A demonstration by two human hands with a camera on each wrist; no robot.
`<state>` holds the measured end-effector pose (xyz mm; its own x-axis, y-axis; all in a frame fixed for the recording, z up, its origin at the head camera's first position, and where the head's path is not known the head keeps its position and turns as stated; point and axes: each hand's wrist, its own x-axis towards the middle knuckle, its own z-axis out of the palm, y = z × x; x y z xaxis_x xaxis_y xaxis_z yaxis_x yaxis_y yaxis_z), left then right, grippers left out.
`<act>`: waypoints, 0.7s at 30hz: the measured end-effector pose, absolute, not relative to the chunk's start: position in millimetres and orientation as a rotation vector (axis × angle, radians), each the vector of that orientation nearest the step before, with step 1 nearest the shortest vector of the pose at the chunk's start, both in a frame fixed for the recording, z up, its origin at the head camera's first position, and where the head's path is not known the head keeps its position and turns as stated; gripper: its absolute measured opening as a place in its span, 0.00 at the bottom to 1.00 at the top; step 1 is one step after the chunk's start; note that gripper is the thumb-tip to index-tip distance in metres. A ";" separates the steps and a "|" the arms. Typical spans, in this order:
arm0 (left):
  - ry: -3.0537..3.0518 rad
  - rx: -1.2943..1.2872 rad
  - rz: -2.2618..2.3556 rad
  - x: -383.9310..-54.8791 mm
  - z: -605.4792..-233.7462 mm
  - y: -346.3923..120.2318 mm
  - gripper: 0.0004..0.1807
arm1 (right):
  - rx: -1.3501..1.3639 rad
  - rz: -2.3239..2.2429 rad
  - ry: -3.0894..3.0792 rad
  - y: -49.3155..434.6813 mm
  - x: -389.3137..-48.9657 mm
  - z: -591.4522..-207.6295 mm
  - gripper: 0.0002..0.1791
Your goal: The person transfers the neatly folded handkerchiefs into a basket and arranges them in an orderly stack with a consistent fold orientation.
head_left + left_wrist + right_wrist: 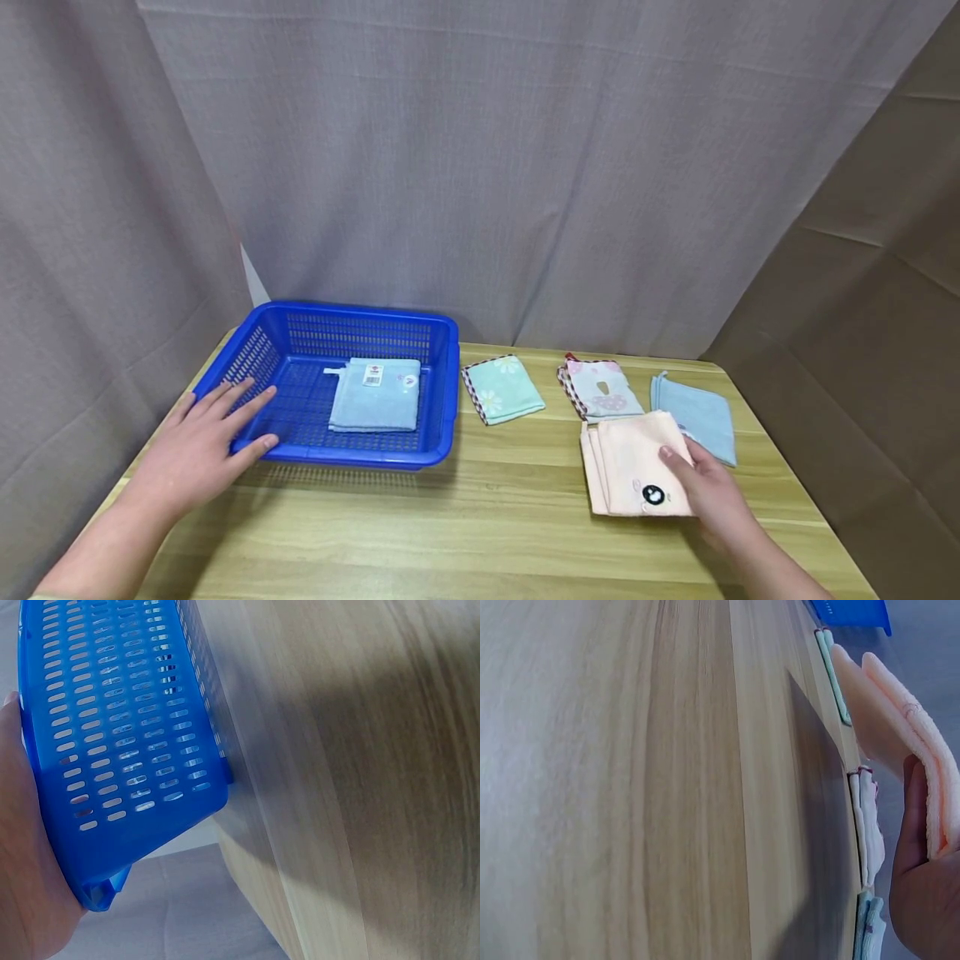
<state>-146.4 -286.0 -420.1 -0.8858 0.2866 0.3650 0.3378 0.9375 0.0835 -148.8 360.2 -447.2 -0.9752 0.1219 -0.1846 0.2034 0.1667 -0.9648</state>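
Note:
In the head view my right hand (712,487) pinches a folded peach towel (630,467) by its right side, thumb on top. The towel carries a small black round patch near its lower edge. The right wrist view shows this peach towel (907,720) raised above the table, its folded layers side-on. My left hand (198,446) lies with spread fingers over the near left corner of a blue plastic basket (438,454). Inside the basket is a folded light blue towel (375,408) with a white label.
Right of the basket lies a folded mint towel (502,387) with daisies. Further right are a white and pink folded towel (603,387) with checked trim and another blue towel (701,412), partly behind the right hand. Grey curtains (525,167) stand behind the wooden table (480,533).

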 end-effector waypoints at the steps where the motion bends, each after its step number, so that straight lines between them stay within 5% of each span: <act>1: -2.742 -0.456 -0.206 -146.3 -420.1 -286.1 0.36 | 0.323 -1.965 2.344 359.1 -149.1 -447.2 0.42; 21: -2.745 -0.444 -0.210 -146.5 -419.7 -285.8 0.36 | 0.276 -2.017 2.325 337.0 -151.5 -441.0 0.43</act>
